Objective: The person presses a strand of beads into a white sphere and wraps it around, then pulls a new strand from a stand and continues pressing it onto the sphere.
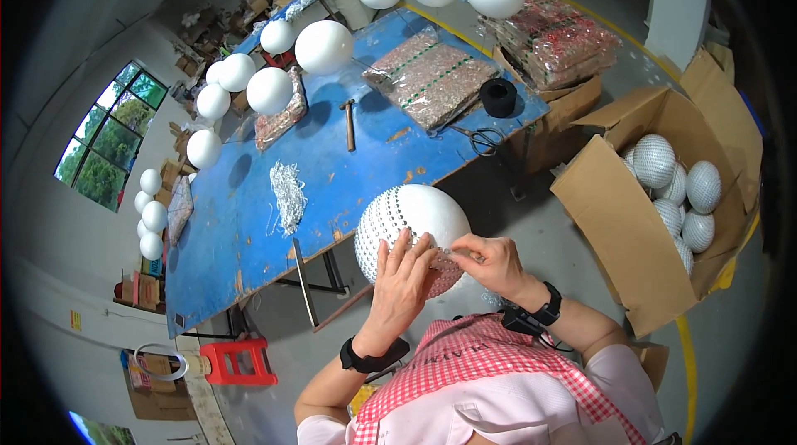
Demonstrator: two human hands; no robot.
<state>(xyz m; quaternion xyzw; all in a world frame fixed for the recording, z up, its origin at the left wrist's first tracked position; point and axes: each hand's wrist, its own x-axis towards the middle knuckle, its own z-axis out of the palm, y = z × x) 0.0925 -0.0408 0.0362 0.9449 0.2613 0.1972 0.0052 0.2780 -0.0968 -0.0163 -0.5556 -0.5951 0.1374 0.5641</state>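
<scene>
A large white ball (pixel 436 214) is in front of me at the near edge of the table. Rows of shiny silver beads cover its left and lower parts, while its upper right is bare white. My left hand (pixel 402 269) lies against the beaded side with its fingers stretched out over the surface. At the ball's right side, my right hand (pixel 491 264) pinches thumb and forefinger together on what looks like the end of a bead strand, mostly hidden by the fingers. Silvery strands (pixel 491 299) hang below, near my right wrist.
On the blue table (pixel 249 229) are a bundle of silver bead strands (pixel 287 196), a hammer (pixel 349 125), scissors (pixel 480 140), a black spool (pixel 498 98) and a bagged pack (pixel 427 75). Several white balls (pixel 324 47) surround it. An open carton (pixel 635 233) holds beaded balls. A red stool (pixel 239 362) stands left.
</scene>
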